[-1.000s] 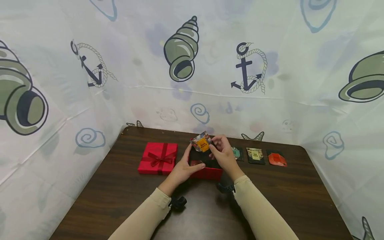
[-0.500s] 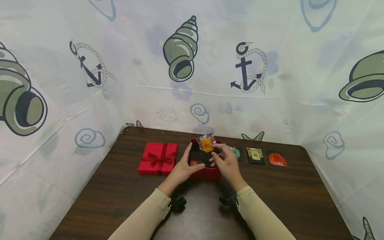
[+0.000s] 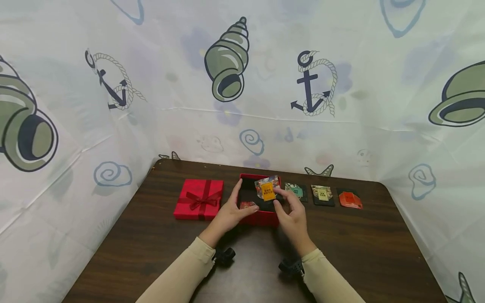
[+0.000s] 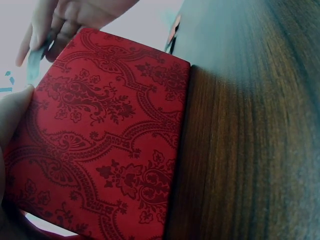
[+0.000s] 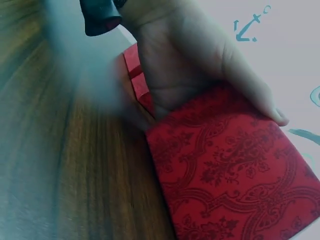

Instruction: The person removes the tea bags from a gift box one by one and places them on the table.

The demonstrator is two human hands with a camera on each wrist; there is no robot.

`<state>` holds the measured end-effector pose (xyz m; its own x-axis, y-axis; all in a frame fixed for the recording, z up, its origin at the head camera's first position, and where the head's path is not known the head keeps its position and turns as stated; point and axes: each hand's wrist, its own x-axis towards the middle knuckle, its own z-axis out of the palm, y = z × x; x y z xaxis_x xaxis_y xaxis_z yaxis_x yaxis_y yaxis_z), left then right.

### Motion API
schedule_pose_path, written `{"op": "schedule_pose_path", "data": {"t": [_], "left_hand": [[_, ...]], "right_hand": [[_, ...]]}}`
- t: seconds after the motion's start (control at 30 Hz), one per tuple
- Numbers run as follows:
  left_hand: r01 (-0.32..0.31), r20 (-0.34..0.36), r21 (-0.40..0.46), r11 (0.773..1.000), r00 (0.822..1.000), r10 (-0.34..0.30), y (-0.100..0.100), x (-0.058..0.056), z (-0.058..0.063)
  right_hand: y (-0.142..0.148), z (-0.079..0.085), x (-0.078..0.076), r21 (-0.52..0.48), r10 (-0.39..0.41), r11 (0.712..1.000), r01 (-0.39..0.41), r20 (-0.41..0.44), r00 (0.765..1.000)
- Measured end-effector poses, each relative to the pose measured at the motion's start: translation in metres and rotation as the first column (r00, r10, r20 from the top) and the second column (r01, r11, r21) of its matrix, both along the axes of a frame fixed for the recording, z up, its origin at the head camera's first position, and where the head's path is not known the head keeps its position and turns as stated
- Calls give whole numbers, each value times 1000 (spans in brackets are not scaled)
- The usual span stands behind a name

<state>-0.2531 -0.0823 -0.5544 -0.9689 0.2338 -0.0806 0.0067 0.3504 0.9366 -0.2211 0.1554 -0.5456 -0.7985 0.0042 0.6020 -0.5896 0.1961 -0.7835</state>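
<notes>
Nearest, two forearms in cream sleeves (image 3: 189,269) reach in over the table (image 3: 257,282) and slant towards each other, a small black device (image 3: 224,256) on the inner side of each wrist. The left hand (image 3: 229,213) holds the near left corner of an open red box (image 3: 262,219), its thumb lying nearly straight along the near rim and its forefinger stretched up the left wall, the two spread in a wide V; its remaining fingers are mostly hidden. The right hand (image 3: 295,216) hangs by the box's right side, its thumb and fingertips drawn close together to pinch a shiny orange-labelled packet (image 3: 267,191) at its lower right. That packet tilts above the box, which stands nearer the table's far edge, and a small red packet (image 3: 247,205) lies inside at the near left. Towards the table's far left corner, just beside the box, rests a red lid (image 3: 198,203) with a ribbon bow. Past the right hand, a green packet (image 3: 296,191), a yellow-labelled packet (image 3: 322,196) and an orange-red packet (image 3: 350,199) lie in a row towards the far right corner. Behind the far edge hangs pale cloth (image 3: 273,92) printed with shells and anchors
</notes>
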Motion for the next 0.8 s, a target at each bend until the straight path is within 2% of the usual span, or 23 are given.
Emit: {"op": "schedule_pose_path", "data": {"t": [0.17, 0.37, 0.53, 0.67, 0.8], "left_hand": [[5, -14, 14, 1000, 1000, -5, 0, 0, 0], [9, -25, 1, 1000, 1000, -9, -1, 0, 2], [1, -23, -12, 1000, 1000, -2, 0, 0, 2], [4, -11, -11, 1000, 1000, -4, 0, 0, 2], [0, -11, -18, 1000, 1000, 0, 0, -1, 2]], "right_hand": [[4, 0, 12, -35, -36, 999, 38, 45, 998], [14, -5, 26, -77, 13, 997, -5, 102, 995], [24, -11, 34, -91, 12, 996, 3, 161, 987], [35, -16, 44, -22, 29, 999, -26, 175, 984], [49, -26, 51, 167, 43, 984, -64, 130, 991]]}}
